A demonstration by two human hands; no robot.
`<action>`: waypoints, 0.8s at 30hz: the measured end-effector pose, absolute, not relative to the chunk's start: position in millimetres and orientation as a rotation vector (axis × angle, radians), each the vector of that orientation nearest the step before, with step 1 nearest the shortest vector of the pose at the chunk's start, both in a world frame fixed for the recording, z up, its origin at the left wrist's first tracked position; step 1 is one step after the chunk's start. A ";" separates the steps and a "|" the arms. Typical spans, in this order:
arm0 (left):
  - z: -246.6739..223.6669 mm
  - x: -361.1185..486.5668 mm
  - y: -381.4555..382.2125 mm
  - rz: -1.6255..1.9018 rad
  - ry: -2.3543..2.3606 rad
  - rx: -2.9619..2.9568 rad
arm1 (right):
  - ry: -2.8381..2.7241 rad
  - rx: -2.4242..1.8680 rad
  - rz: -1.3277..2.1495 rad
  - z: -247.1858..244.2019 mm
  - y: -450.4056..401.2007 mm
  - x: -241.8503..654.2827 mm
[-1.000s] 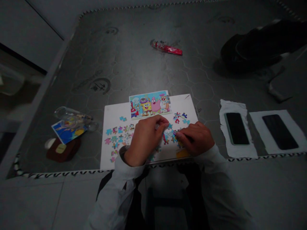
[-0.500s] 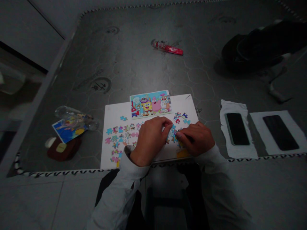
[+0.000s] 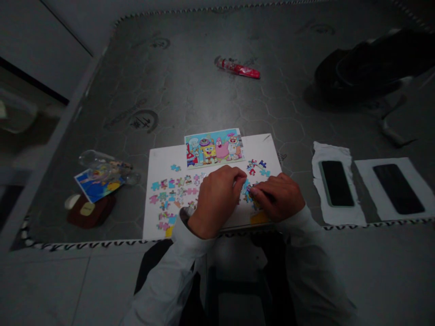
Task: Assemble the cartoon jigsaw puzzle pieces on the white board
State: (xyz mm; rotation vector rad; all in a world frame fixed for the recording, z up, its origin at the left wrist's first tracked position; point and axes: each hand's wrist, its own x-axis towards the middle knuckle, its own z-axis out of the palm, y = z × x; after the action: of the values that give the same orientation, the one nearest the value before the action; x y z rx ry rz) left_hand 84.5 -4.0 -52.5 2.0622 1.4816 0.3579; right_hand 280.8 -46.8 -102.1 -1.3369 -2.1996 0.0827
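Observation:
A white board (image 3: 166, 158) lies at the table's near edge, with a cartoon picture card (image 3: 215, 148) at its back. Many loose puzzle pieces (image 3: 171, 196) spread over its left half, and a smaller group (image 3: 252, 166) lies at the right. My left hand (image 3: 219, 197) is over the middle of the board, thumb and fingers pinched near some joined pieces; anything between them is too small to name. From the right, my right hand (image 3: 278, 195) pinches at a small puzzle piece (image 3: 249, 187) beside these joined pieces.
Two phones (image 3: 337, 183) (image 3: 398, 188) rest on white sheets at the right. A red packet (image 3: 238, 68) lies farther back, a black object (image 3: 356, 68) at the back right. At the left are a clear plastic bottle (image 3: 102, 160), a blue card (image 3: 98, 184) and a brown case (image 3: 91, 212).
My left hand has shifted slightly to the right, toward my right hand. My right hand has hardly moved.

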 end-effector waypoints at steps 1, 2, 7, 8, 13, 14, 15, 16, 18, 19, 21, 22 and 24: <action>-53.0 84.0 -3.8 0.369 1.480 2.063 | -2.199 -1.336 0.081 -101.9 -46.6 281.0; -53.6 83.3 -3.6 0.389 1.481 2.064 | -2.202 -1.331 0.082 -101.7 -46.4 281.1; -57.6 79.7 -2.5 0.449 1.489 2.062 | -2.191 -1.288 0.071 -101.1 -46.0 281.1; -58.2 79.5 -2.5 0.449 1.486 2.065 | -2.186 -1.287 0.067 -101.2 -46.0 280.8; -58.4 79.6 -2.0 0.448 1.468 2.067 | -2.179 -1.280 0.045 -101.2 -46.2 279.9; -58.2 79.6 -1.8 0.442 1.467 2.063 | -2.180 -1.281 0.043 -101.2 -46.1 280.0; -58.1 79.7 -1.6 0.439 1.469 2.057 | -2.185 -1.281 0.045 -101.0 -46.0 280.3; -58.1 79.7 -1.5 0.436 1.468 2.052 | -2.192 -1.279 0.047 -100.9 -45.9 280.6; -58.6 79.8 -1.4 0.434 1.463 2.042 | -2.202 -1.274 0.052 -100.9 -45.7 281.1; -59.0 80.0 -1.5 0.438 1.461 2.038 | -2.203 -1.274 0.052 -101.1 -45.7 281.4; -59.5 80.7 -2.0 0.449 1.462 2.034 | -2.199 -1.280 0.054 -101.6 -45.8 281.8; -59.5 81.2 -2.3 0.453 1.467 2.033 | -2.198 -1.285 0.059 -102.0 -45.9 282.0; -58.8 82.3 -2.8 0.451 1.486 2.027 | -2.204 -1.298 0.075 -102.6 -46.2 282.6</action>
State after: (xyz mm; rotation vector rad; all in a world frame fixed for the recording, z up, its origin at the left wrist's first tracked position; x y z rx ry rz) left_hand 82.3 -2.8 -58.8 2.0268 1.4860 0.4508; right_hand 282.6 -46.2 -102.6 -1.2982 -2.2041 0.0753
